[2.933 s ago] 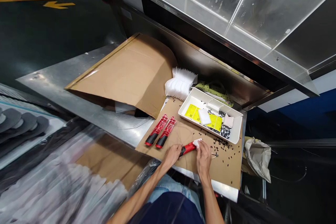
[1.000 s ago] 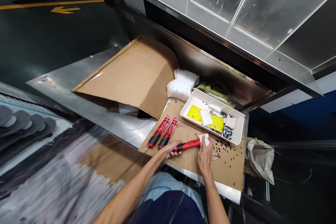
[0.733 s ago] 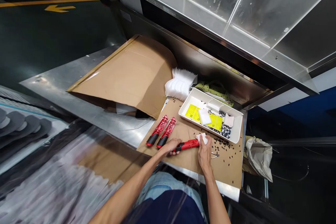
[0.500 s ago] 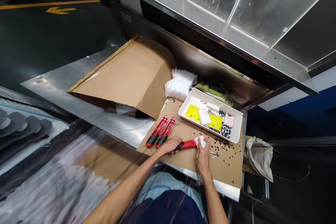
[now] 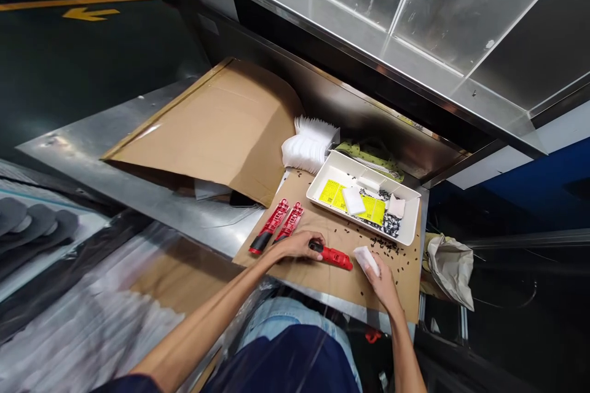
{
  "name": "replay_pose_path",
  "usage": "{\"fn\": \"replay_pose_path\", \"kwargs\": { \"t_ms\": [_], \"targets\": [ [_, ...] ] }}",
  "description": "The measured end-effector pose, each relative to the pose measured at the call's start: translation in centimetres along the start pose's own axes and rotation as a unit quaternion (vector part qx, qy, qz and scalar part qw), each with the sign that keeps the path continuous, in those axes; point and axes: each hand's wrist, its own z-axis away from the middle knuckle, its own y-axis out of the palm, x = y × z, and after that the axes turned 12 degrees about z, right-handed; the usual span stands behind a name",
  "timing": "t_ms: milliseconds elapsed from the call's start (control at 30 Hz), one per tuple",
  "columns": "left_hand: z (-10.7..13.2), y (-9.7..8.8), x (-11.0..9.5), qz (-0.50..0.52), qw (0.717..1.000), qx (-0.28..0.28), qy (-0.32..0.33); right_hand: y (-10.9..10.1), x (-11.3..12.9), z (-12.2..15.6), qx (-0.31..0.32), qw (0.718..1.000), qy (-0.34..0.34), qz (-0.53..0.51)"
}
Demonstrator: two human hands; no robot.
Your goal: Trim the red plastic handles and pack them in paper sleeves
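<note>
Near the front edge of the cardboard point(image 5: 322, 285), a left hand point(image 5: 295, 245) closes its fingers point(image 5: 306, 244) on the black end of a red handle point(image 5: 332, 257). Light, stiff plastic, it looks best held there. Just right of it, a right hand point(image 5: 383, 290) pinches a white sponge point(image 5: 366, 260). Farther on, black pieces point(image 5: 387, 249) scatter across open cardboard, below a white tray point(image 5: 359, 221) at the far edge, on a steel tabletop point(image 5: 184, 221).

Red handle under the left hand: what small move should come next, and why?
Probably the right hand should bring the white foam pad down onto the red handle: the left hand grips its black end, and the pad is held just clear of it.
</note>
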Motion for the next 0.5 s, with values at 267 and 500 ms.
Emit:
{"fn": "replay_pose_path", "kwargs": {
  "t_ms": [267, 500],
  "targets": [
    [-0.1, 2.5, 0.3, -0.092, 0.986, -0.138, 0.023, -0.6, 3.7, -2.7, 0.050, 0.984, -0.067, 0.157],
    [-0.8, 2.8, 0.5, -0.094, 0.980, -0.176, 0.011, -0.4, 4.8, -4.3, 0.061, 0.964, -0.105, 0.237]
  ]
}}
